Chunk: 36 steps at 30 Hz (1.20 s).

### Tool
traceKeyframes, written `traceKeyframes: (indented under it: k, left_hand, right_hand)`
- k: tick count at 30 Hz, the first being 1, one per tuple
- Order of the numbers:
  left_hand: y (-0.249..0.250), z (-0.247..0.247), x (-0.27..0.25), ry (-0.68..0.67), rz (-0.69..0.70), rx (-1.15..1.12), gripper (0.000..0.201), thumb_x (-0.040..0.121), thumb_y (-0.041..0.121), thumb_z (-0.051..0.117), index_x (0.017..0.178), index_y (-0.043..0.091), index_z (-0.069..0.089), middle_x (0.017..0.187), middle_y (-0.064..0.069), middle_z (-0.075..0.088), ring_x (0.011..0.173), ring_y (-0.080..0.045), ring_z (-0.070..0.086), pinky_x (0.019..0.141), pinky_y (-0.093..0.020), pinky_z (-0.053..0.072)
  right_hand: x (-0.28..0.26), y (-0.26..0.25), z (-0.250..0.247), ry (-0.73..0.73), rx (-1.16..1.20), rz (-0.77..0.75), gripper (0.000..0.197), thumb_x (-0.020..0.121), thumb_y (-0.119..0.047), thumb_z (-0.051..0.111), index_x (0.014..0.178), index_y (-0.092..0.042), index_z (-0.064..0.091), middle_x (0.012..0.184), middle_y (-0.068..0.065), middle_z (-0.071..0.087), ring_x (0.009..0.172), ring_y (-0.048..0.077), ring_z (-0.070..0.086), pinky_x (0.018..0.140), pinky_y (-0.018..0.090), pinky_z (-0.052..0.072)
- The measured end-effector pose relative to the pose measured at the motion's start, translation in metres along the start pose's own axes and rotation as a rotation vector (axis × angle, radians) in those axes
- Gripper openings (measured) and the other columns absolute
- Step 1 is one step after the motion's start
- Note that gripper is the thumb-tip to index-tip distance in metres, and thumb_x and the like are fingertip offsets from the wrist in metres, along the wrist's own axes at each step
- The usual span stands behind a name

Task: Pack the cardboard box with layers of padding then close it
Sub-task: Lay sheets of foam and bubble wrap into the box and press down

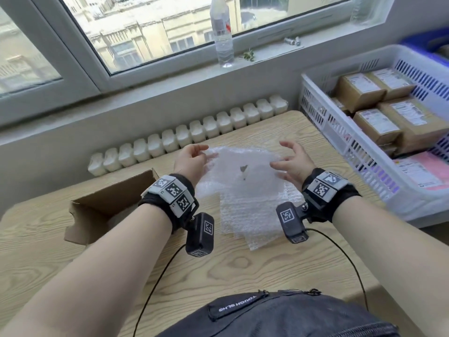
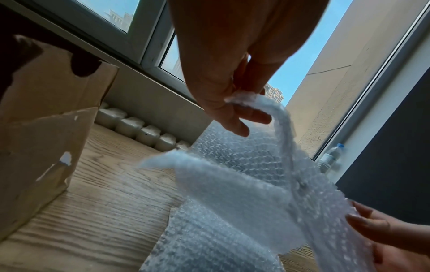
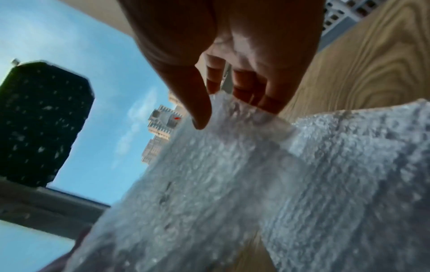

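A clear bubble wrap sheet [image 1: 243, 164] hangs lifted above the wooden table [image 1: 243, 263], over a stack of more bubble wrap sheets [image 1: 255, 215]. My left hand [image 1: 194, 158] pinches the sheet's left edge between thumb and fingers, shown close in the left wrist view [image 2: 235, 108]. My right hand [image 1: 288, 164] curls round the right edge, with the thumb on one side and fingers on the other [image 3: 232, 114]. The sheet [image 2: 232, 193] sags between the hands. An open cardboard box [image 1: 109, 203] stands left of my left wrist; its inside is hidden.
A white slotted crate [image 1: 325, 132] of taped parcels fills the right side of the table. A radiator [image 1: 194, 135] runs along the far edge under the sill, where a water bottle [image 1: 222, 40] stands. A black bag [image 1: 267, 317] and cables lie near me.
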<state>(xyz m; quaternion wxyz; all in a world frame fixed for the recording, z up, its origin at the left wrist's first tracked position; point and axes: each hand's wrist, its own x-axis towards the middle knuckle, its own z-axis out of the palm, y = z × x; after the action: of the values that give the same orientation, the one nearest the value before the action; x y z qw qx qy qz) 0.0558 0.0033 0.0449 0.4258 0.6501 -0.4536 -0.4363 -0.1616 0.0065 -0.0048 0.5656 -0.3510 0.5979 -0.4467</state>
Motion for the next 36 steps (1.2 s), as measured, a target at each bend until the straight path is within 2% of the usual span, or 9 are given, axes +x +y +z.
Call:
traceKeyframes:
  k: [5,10,14,20,24,27,30,33,36]
  left_hand:
    - [0.001,-0.004,0.003,0.006,-0.008,0.025,0.026,0.094,-0.001,0.041,0.111,0.011,0.057,0.079,0.005,0.055,0.06,-0.005,0.052,0.049,-0.019,0.044]
    - [0.0,-0.008,0.008,0.002,0.017,0.038,0.023,0.093,0.001,0.044,0.105,0.013,0.059,0.076,0.003,0.054,0.056,-0.012,0.044,0.054,-0.026,0.04]
    - [0.004,-0.019,0.014,0.033,0.03,0.007,0.023,0.094,0.002,0.043,0.106,0.013,0.06,0.085,0.0,0.059,0.069,-0.015,0.051,0.068,-0.031,0.047]
    - [0.018,-0.052,0.028,0.062,0.101,-0.012,0.022,0.094,0.0,0.045,0.103,0.014,0.059,0.09,0.0,0.061,0.076,-0.014,0.055,0.076,-0.029,0.049]
    - [0.021,-0.065,0.026,-0.002,0.094,-0.024,0.021,0.094,0.0,0.047,0.101,0.015,0.059,0.087,0.001,0.061,0.077,-0.015,0.056,0.077,-0.03,0.05]
    - [0.023,-0.072,0.022,-0.005,0.103,-0.019,0.02,0.094,0.001,0.047,0.1,0.015,0.059,0.089,-0.001,0.061,0.08,-0.017,0.057,0.083,-0.033,0.051]
    - [0.024,-0.081,0.019,-0.001,0.168,0.071,0.017,0.091,0.006,0.055,0.104,0.013,0.062,0.09,0.0,0.062,0.076,-0.013,0.057,0.077,-0.025,0.051]
    - [0.024,-0.093,0.02,0.011,0.26,0.314,0.026,0.083,0.017,0.068,0.11,0.016,0.066,0.087,0.004,0.06,0.08,-0.012,0.057,0.085,-0.028,0.053]
    - [0.027,-0.103,0.015,0.049,0.377,0.506,0.017,0.087,0.017,0.062,0.101,0.013,0.07,0.088,0.001,0.065,0.082,-0.012,0.057,0.085,-0.03,0.051]
  right_hand:
    - [-0.007,0.0,0.006,-0.08,0.223,0.228,0.051,0.092,-0.01,0.055,0.138,-0.016,0.035,0.103,0.01,0.06,0.079,0.023,0.053,0.066,0.036,0.049]
    - [-0.013,0.006,0.012,-0.255,0.102,0.319,0.051,0.097,-0.024,0.048,0.145,-0.026,0.032,0.132,0.012,0.055,0.085,0.027,0.06,0.072,0.039,0.055]
    - [-0.012,0.009,0.019,-0.106,0.072,0.295,0.055,0.089,-0.024,0.061,0.136,-0.003,0.042,0.102,0.018,0.062,0.078,0.021,0.064,0.057,0.026,0.057]
    - [-0.014,0.016,0.026,-0.103,-0.374,0.344,0.077,0.085,-0.057,0.052,0.144,-0.011,0.033,0.137,0.014,0.051,0.124,0.037,0.049,0.097,0.045,0.045]
    - [-0.013,-0.007,0.04,0.003,-0.217,0.136,0.06,0.096,-0.05,0.035,0.144,-0.014,0.033,0.141,0.011,0.049,0.117,0.029,0.053,0.098,0.037,0.035]
    - [-0.013,-0.02,0.049,-0.043,-0.011,-0.001,0.052,0.092,-0.036,0.054,0.138,-0.017,0.04,0.11,0.011,0.066,0.1,0.025,0.061,0.085,0.031,0.046]
    - [-0.015,-0.032,0.057,-0.018,-0.133,-0.139,0.042,0.077,-0.003,0.072,0.117,-0.002,0.06,0.085,0.002,0.061,0.085,0.018,0.059,0.073,0.021,0.048]
    - [-0.021,-0.048,0.063,0.079,-0.301,-0.243,0.015,0.075,-0.004,0.074,0.086,-0.008,0.065,0.085,0.005,0.063,0.085,0.018,0.058,0.083,0.027,0.049]
    - [-0.027,-0.062,0.065,0.122,-0.368,-0.316,0.023,0.074,-0.014,0.076,0.07,-0.023,0.056,0.092,0.006,0.065,0.091,0.018,0.059,0.086,0.032,0.047]
